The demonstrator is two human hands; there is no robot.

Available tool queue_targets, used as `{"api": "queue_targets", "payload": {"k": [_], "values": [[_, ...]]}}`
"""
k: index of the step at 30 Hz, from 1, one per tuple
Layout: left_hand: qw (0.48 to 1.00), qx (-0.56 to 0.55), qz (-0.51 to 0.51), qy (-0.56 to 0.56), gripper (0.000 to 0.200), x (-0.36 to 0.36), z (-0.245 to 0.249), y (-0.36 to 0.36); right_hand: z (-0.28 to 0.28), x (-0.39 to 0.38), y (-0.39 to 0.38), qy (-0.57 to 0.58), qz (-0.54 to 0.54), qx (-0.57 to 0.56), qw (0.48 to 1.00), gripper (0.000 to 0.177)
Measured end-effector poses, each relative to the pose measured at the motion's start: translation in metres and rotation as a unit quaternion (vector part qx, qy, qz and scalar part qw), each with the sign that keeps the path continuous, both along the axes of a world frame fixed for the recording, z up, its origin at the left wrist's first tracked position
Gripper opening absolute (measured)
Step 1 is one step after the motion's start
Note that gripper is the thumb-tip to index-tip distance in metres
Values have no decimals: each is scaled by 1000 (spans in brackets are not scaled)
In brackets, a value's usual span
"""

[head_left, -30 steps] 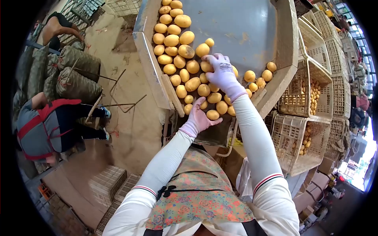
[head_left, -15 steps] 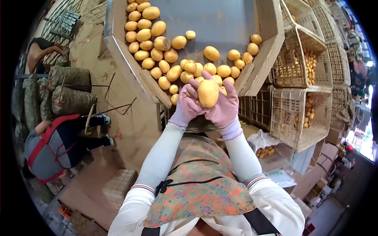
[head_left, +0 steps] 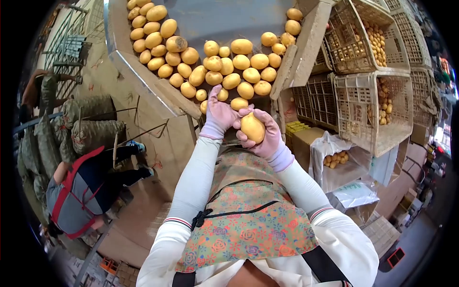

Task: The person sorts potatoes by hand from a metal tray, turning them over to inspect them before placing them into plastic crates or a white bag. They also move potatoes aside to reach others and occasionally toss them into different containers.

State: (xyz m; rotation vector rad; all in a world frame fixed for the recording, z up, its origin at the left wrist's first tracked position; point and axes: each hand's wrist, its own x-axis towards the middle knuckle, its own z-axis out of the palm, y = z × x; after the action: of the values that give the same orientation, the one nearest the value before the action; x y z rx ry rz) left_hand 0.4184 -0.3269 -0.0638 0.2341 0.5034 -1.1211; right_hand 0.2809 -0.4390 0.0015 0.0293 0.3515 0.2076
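Observation:
My right hand (head_left: 270,138), in a pink glove, is wrapped round a large yellow potato (head_left: 252,129) in front of my apron. Beside it my left hand (head_left: 221,113), gloved alike, is turned palm up with the thumb spread, its fingertips close to the right hand's. Just above the two hands lies a smaller potato (head_left: 239,104) at the mouth of the sorting chute (head_left: 203,21). Many more potatoes (head_left: 213,78) are heaped along the chute's left side and across its narrow end.
Stacked plastic crates (head_left: 356,112) stand on the right, some with potatoes inside. Below them is a lined box (head_left: 319,167) of potatoes. To the left, a person (head_left: 79,191) bends near full mesh sacks (head_left: 98,136); another person (head_left: 36,91) is farther back.
The large potato has shifted from between both hands into my right hand, lower and nearer me. My left hand has moved away from it. Several potatoes have rolled down the chute, and the view has turned.

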Motion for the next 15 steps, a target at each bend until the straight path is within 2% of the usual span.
{"api": "queue_targets", "payload": {"k": [2,3,4,9,10,12,14,15], "values": [[1000,-16,-7,2,69,-2,5,2,3,-8,-2,29,-16,-28,999,40],[997,-33,7,64,68,-1,-1,1,5,-12,-6,42,-20,-31,998,41],[999,-3,-15,28,66,0,-3,4,7,-15,-9,55,-24,-34,998,42],[1000,9,-4,-2,60,-1,11,1,14,-38,-20,88,-27,-97,991,42],[999,-39,3,-20,58,-4,-7,6,23,-40,-20,149,-20,-115,982,40],[996,-1,15,-88,60,-8,-4,4,9,-47,-15,171,-16,-105,980,41],[998,-34,27,-52,56,-10,3,4,-3,-52,-7,235,3,-75,969,40],[998,-29,22,-43,56,-7,9,4,1,-57,-1,230,29,-83,969,38]]}}
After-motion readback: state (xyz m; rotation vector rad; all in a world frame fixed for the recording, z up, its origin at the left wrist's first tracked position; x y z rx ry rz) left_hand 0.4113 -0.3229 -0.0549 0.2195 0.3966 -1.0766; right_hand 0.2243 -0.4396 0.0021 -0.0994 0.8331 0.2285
